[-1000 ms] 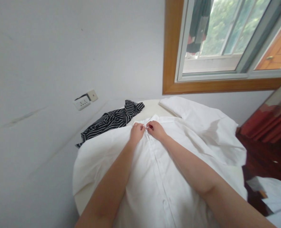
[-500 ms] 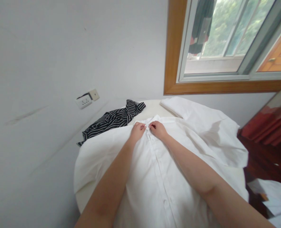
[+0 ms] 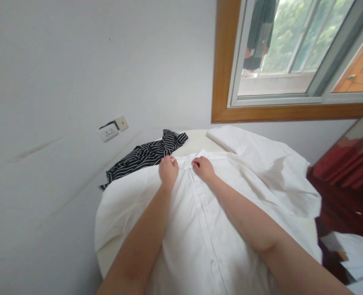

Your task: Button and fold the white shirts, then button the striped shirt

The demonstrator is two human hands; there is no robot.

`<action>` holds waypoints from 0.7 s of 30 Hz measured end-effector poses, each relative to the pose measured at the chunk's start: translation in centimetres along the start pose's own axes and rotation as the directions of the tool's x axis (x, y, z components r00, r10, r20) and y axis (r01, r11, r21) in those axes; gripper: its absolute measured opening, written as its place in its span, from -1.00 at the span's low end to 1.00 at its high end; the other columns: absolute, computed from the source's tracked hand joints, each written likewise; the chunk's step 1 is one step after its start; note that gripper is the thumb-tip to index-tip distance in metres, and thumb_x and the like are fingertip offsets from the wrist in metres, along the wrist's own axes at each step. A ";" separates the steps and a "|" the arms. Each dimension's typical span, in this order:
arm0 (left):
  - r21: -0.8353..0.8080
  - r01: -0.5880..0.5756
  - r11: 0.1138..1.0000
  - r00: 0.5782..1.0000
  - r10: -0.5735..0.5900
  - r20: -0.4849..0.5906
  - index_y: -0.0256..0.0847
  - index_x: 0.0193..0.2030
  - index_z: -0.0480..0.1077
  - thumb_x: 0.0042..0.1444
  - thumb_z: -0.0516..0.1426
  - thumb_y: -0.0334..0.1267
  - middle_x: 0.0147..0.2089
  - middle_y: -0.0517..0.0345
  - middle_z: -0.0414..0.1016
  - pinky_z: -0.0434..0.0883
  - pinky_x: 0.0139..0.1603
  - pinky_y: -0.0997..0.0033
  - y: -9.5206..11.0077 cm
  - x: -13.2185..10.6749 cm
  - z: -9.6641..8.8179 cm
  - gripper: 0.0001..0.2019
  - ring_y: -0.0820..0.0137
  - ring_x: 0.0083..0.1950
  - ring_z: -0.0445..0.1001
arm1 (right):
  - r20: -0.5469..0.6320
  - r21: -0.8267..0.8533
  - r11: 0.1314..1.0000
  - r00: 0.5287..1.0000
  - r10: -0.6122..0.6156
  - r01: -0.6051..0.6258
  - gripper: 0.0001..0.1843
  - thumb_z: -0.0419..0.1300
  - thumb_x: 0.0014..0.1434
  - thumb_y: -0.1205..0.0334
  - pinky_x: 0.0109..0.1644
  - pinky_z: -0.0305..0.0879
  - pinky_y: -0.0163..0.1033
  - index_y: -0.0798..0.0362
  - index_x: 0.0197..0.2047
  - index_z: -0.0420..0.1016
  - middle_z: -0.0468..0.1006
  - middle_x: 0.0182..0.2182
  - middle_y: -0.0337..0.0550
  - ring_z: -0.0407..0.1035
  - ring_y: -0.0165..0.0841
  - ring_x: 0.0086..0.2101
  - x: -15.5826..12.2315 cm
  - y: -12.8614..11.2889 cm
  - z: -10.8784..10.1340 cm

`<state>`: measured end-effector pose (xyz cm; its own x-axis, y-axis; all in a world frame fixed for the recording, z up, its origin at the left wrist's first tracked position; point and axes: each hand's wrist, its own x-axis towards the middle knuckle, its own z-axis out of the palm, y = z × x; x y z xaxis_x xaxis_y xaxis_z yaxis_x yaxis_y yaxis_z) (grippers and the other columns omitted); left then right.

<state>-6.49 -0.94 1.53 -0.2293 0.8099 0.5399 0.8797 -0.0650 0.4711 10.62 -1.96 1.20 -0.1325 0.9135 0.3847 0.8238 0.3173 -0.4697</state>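
The white shirt (image 3: 193, 229) spreads over the counter (image 3: 196, 140), lower centre. At its collar, mid-frame, the right hand (image 3: 203, 168) has fingers pinching fabric; the left hand (image 3: 168, 170) has fingers curled, their grip impossible to tell. Markings on the wall socket (image 3: 108, 132), left of centre, are unreadably small.

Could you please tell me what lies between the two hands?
In the head view, part of the white shirt lies between the left hand and the right hand.

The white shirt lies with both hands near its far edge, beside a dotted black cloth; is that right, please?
Almost: the head view shows the black cloth striped, not dotted. The white shirt, left hand and right hand are as you say.
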 end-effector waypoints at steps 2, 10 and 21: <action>0.052 0.076 0.996 0.996 -0.078 0.051 -0.18 -0.08 0.35 0.17 0.04 -0.25 -0.24 0.00 0.51 0.34 -0.12 0.29 -0.1 0.0 -0.3 -0.80 0.21 -0.15 0.48 | -0.001 0.003 1.000 1.000 0.000 0.000 -0.77 0.06 0.21 0.31 -0.11 0.16 -0.31 0.05 -0.19 0.55 0.47 -0.31 -0.11 0.33 -0.35 -0.26 0.0 0.1 0.0; -0.140 0.053 0.989 0.970 -0.018 0.241 -0.09 -0.08 0.34 0.16 0.09 -0.20 -0.32 0.16 0.56 0.30 -0.21 0.44 0.6 -0.2 -0.3 -0.81 0.34 -0.24 0.51 | -0.001 0.002 0.993 0.993 -0.120 0.120 -0.80 0.10 0.15 0.36 -0.01 0.14 -0.27 0.09 -0.29 0.58 0.50 -0.30 -0.09 0.30 -0.32 -0.18 0.1 0.1 -0.2; -0.383 0.064 0.921 0.956 0.053 0.287 -0.14 -0.20 0.50 0.03 0.16 -0.27 -0.38 0.23 0.51 0.34 -0.27 0.48 -0.3 0.4 0.6 -0.82 0.45 -0.36 0.44 | 0.008 -0.048 0.973 0.974 -0.227 0.227 -0.70 0.08 0.16 0.35 0.00 0.15 -0.26 0.09 -0.08 0.55 0.48 -0.25 -0.06 0.28 -0.29 -0.16 -0.3 0.0 -0.8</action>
<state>-6.58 -0.20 1.19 -0.0532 0.9386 0.3408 0.6361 -0.2313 0.7361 11.12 -2.47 1.76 -0.3207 0.8197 0.4747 0.7976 0.5040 -0.3314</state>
